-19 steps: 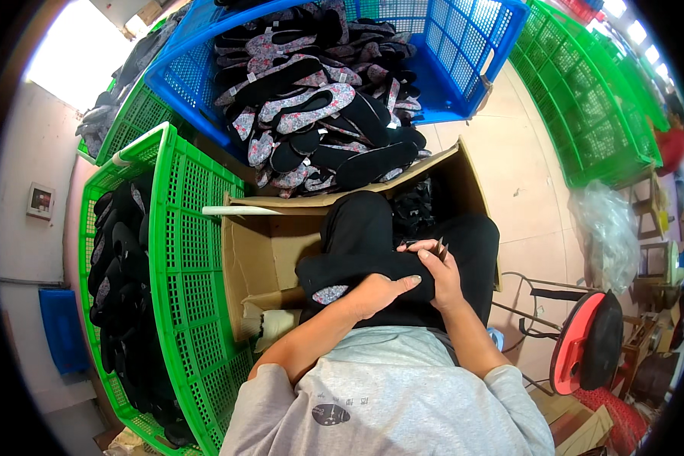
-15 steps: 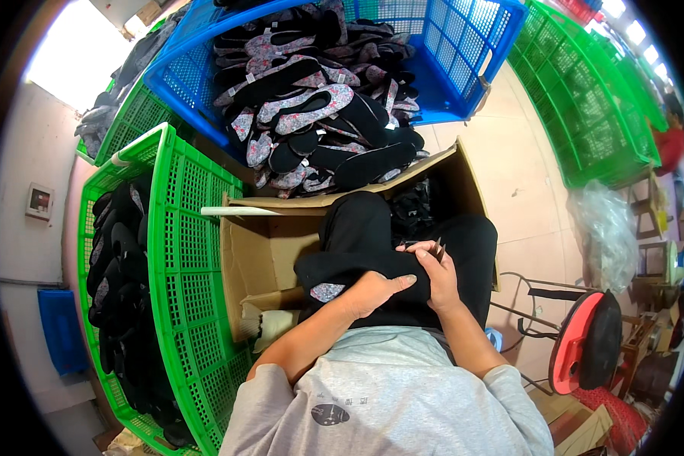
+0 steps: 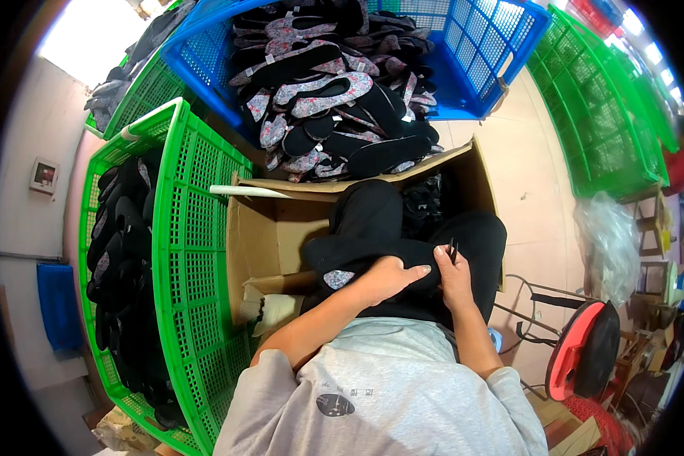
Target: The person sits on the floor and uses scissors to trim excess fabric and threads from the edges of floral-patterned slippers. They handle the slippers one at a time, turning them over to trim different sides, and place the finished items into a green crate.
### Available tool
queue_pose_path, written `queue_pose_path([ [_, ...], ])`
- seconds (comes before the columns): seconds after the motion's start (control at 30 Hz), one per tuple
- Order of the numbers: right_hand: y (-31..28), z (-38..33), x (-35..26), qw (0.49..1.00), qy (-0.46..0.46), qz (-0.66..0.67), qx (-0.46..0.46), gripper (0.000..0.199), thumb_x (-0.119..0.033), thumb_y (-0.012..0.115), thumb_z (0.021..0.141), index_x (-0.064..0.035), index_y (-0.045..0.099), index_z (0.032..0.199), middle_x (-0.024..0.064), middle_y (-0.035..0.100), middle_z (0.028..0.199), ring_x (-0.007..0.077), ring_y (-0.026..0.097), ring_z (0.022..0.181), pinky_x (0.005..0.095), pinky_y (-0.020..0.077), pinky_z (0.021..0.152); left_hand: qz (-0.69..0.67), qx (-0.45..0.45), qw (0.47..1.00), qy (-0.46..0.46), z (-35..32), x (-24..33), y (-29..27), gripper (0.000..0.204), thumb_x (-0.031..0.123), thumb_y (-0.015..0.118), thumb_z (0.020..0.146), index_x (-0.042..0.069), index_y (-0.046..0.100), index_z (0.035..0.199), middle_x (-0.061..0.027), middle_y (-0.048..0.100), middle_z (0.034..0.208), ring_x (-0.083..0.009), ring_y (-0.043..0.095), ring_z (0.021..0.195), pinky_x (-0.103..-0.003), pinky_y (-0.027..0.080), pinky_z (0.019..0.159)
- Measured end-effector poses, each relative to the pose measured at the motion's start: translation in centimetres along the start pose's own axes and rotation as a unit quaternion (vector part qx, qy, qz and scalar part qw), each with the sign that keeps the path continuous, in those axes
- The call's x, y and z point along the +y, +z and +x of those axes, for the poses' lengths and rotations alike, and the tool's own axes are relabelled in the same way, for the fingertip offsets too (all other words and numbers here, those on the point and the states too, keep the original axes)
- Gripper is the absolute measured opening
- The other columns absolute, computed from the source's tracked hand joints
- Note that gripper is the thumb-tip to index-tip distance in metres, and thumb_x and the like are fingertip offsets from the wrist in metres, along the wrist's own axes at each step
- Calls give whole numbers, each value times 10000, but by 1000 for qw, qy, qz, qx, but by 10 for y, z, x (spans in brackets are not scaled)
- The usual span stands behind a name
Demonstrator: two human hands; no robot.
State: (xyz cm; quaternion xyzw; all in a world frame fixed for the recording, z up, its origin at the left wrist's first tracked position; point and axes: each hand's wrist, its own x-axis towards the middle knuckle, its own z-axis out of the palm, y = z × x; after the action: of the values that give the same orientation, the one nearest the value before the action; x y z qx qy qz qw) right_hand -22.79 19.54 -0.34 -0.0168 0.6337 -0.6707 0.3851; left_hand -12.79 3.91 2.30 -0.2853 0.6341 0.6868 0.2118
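Note:
A black slipper with a floral-patterned patch near its left end lies across my lap. My left hand is closed on its near side, the thumb stretched to the right. At the slipper's right end is my right hand, its thumb up and its fingers folded around the edge. From that hand a small dark two-pronged tool sticks up; it looks like tweezers or thread snips. The fingertips beneath the slipper are hidden, and black cloth merges with my black trousers.
Beyond my knees, a blue crate holds a heap of black and floral slippers. An open cardboard box surrounds my legs. A green crate of black slippers stands left. A red-and-black stool seat and a plastic bag are right.
The right hand's fingers, earlier showing past the slipper's far edge, are now tucked out of sight. The two-pronged tool points more upright. The whole view has shifted slightly.

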Motion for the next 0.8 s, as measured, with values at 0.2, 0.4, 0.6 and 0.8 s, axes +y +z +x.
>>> queue_pose_path([
  [0.2,7,5,-3,988,47,135,64,312,-358,652,962,-53,633,1023,42,691,911,126,657,780,278,545,701,287,346,752,482,-63,33,-3,309,88,737,788,20,682,1085,-139,700,1035,-297,675,982,-380,540,861],
  [0.4,-3,13,10,976,117,182,31,410,-394,619,973,-20,595,1140,112,704,1021,206,703,847,338,590,721,-100,502,749,420,-54,17,-59,445,58,617,910,0,490,1332,-147,556,1334,-264,514,1258,-394,415,1055],
  [0.6,-5,17,35,965,200,164,-38,369,-411,592,982,-57,629,1076,80,710,919,176,697,731,298,579,587,-399,182,788,431,-39,11,-53,463,287,635,965,33,479,1319,-138,611,1238,-272,586,1167,-393,429,1058],
  [0.8,-1,14,26,955,244,160,-62,326,-370,617,977,-56,625,1064,70,707,910,170,678,702,296,563,598,-437,357,769,299,-23,4,-50,295,265,647,968,94,570,1195,-27,588,1111,-142,498,1087,-304,356,1021],
])
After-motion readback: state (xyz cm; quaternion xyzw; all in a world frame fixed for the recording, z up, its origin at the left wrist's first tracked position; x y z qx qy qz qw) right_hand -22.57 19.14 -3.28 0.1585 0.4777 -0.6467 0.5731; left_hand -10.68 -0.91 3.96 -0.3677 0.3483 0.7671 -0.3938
